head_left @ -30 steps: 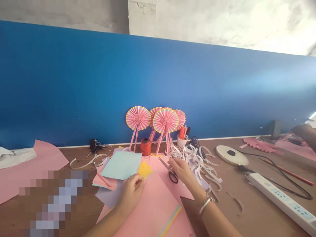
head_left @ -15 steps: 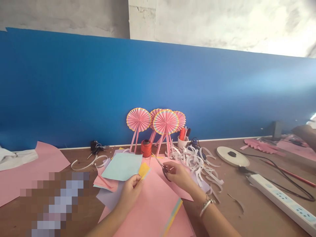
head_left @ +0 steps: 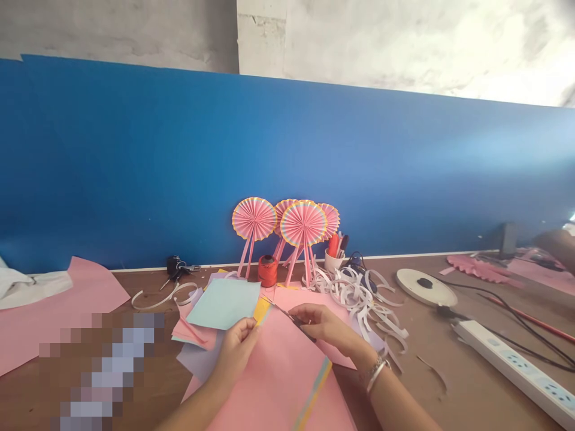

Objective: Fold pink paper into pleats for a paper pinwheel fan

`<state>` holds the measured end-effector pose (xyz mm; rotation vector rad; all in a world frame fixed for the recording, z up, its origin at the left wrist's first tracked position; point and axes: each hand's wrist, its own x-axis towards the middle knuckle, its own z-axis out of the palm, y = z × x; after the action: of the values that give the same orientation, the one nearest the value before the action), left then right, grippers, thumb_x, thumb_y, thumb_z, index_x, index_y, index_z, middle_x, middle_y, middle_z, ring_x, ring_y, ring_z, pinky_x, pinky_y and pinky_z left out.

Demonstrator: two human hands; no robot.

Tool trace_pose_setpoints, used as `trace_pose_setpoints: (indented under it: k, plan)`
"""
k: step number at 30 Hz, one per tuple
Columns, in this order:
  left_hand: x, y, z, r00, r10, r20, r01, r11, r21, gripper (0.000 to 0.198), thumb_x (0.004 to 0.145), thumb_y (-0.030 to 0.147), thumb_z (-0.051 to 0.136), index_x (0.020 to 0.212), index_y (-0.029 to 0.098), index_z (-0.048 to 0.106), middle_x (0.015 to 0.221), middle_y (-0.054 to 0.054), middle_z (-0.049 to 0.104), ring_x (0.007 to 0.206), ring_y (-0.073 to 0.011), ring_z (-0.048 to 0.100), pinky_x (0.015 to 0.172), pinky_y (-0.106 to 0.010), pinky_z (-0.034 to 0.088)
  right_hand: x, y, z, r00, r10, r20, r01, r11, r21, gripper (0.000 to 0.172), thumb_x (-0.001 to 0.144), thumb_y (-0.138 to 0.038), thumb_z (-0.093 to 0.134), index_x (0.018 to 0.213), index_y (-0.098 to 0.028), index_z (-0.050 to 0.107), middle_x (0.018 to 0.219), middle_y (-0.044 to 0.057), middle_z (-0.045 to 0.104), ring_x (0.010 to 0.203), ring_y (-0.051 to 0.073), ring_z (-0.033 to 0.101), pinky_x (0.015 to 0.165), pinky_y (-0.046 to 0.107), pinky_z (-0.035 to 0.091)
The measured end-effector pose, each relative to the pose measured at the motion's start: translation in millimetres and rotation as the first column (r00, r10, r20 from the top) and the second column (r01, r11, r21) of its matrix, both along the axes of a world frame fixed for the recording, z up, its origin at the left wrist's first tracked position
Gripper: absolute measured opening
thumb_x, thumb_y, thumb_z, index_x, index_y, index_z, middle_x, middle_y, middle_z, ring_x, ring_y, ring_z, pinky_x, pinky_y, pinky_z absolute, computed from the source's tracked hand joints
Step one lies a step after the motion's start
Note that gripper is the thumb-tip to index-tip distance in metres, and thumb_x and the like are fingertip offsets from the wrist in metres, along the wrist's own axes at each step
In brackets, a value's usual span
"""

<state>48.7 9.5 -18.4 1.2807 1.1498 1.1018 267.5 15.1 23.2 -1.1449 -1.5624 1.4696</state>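
At the bottom centre, a pink sheet with a yellow-and-blue edge lies across the table. Above it, the left hand pinches a yellow strip between thumb and fingers, just right of a pale blue sheet. Right of centre, the right hand grips the scissors, their blades pointing up and left at the strip; whether they touch it I cannot tell. At the lower right is a power strip; above it lies a white lid with a black knob. White curls heap up right of centre. Behind them stands a white cup holding a red item and a dark one, both upright, too small to identify. To its left are a red spool and paper fans, before a blue partition.
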Motion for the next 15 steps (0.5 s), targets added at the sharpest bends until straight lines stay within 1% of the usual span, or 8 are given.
trace_pose_setpoints:
  k: [4,9,15]
  plan:
    - [0.2,0.9,-2.3,1.000,-0.002,-0.005,0.002,1.000,0.005,0.028,0.069,0.045,0.059,0.062,0.019,0.049,0.059,0.006,0.034,0.057,-0.0109,0.029,0.052,-0.022,0.026,-1.5,0.4,-1.1,1.000,-0.001,0.011,0.001,1.000,0.002,0.032,0.068,-0.022,0.065,0.100,-0.018,0.068,0.095,0.005,0.070,0.085,0.019,0.061,0.070,0.029,0.046]
    - [0.3,2.0,-2.5,1.000,-0.004,-0.024,0.004,1.000,0.016,0.030,0.070,0.047,0.057,0.063,0.020,0.048,0.060,0.005,0.035,0.058,-0.0116,0.031,0.053,-0.022,0.027,-2.4,0.7,-2.3,1.000,-0.006,0.009,0.006,1.000,0.016,0.032,0.068,-0.028,0.069,0.098,-0.018,0.069,0.098,0.007,0.070,0.088,0.020,0.062,0.075,0.031,0.047]
    - [0.3,-1.8,2.9,0.999,0.004,-0.044,-0.004,1.000,0.004,0.030,0.069,0.049,0.056,0.063,0.020,0.049,0.060,0.005,0.036,0.058,-0.0120,0.032,0.054,-0.022,0.028,-2.5,0.4,-0.7,1.000,0.009,0.008,-0.009,1.000,0.004,0.033,0.068,-0.035,0.070,0.096,-0.017,0.070,0.092,0.006,0.069,0.080,0.019,0.062,0.070,0.031,0.048]
